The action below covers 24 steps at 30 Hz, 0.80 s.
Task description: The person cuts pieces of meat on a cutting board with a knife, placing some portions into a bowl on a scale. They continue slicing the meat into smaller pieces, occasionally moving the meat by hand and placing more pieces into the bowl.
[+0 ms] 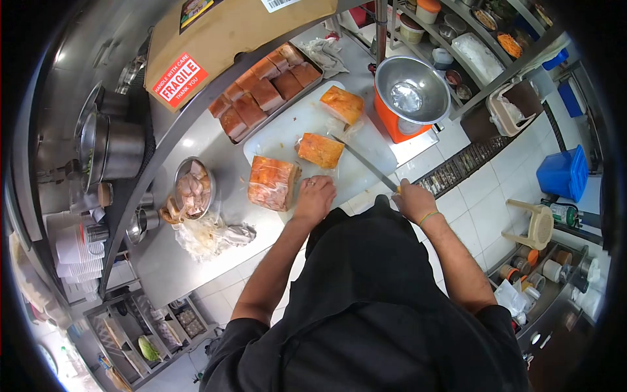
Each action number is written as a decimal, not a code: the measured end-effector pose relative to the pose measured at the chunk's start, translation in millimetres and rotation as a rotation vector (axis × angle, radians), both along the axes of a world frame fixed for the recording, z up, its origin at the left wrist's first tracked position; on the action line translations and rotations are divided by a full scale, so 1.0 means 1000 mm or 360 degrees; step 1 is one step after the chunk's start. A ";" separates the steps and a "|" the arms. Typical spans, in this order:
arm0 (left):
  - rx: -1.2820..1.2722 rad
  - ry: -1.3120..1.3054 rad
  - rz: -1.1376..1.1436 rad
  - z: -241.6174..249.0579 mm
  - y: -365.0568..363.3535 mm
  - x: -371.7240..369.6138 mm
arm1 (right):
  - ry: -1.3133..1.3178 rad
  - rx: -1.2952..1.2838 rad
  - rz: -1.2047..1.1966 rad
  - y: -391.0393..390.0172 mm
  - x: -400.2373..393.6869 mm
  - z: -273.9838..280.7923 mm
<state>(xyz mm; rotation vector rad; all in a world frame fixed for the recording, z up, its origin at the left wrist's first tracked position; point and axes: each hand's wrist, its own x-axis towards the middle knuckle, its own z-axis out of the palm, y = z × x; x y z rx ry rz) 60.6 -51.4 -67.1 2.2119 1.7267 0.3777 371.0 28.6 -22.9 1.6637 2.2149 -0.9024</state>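
Note:
My right hand [416, 202] is wrapped around the handle of a long knife [367, 163]. Its blade points up and left over the white cutting board [366, 179], the tip close to a small orange-brown block of meat [321, 151]. My left hand [315, 198] rests at the board's near edge with fingers stretched out, beside a larger block of meat [271, 183] with pale layered sides. Farther up the board lies another piece of meat [342, 105]. Clear plastic film seems to cling around the pieces.
A metal tray [245, 138] of meat blocks stands behind the board. On the right, a steel bowl [412, 90] sits on an orange scale [392, 121]. A bowl of meat pieces [194, 187] and crumpled plastic [212, 239] lie left. A cardboard box [228, 39] overhangs the counter.

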 end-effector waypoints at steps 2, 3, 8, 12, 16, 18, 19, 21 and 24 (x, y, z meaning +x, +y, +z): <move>-0.0239 0.0110 -0.0021 0.026 0.010 -0.003 | -0.0012 -0.0012 0.0018 0.002 -0.001 0.003; -0.0357 0.0156 0.0042 0.043 0.019 -0.002 | -0.0013 -0.0012 0.0026 0.003 -0.002 0.003; 0.0253 0.0203 0.0040 0.070 0.067 -0.011 | -0.0023 0.0009 0.0044 0.002 -0.001 0.005; 0.0271 0.0627 -0.0148 0.061 0.098 -0.026 | -0.0028 -0.0047 0.0043 0.003 -0.001 0.009; -0.0454 0.0571 0.0418 0.097 0.115 0.005 | 0.0093 -0.0084 0.0006 0.001 0.009 0.020; -0.0592 0.0429 0.0776 0.097 0.112 0.014 | 0.0130 -0.0073 -0.0015 -0.003 0.011 0.029; -0.0579 0.0359 0.0898 0.087 0.109 0.014 | 0.0145 -0.0070 -0.0025 -0.006 0.013 0.033; -0.0592 0.0222 0.1026 0.068 0.106 0.011 | 0.0183 -0.0028 -0.0071 -0.014 0.013 0.040; -0.0675 -0.0054 0.1084 0.052 0.105 0.002 | 0.0243 0.0036 -0.0130 -0.021 0.008 0.053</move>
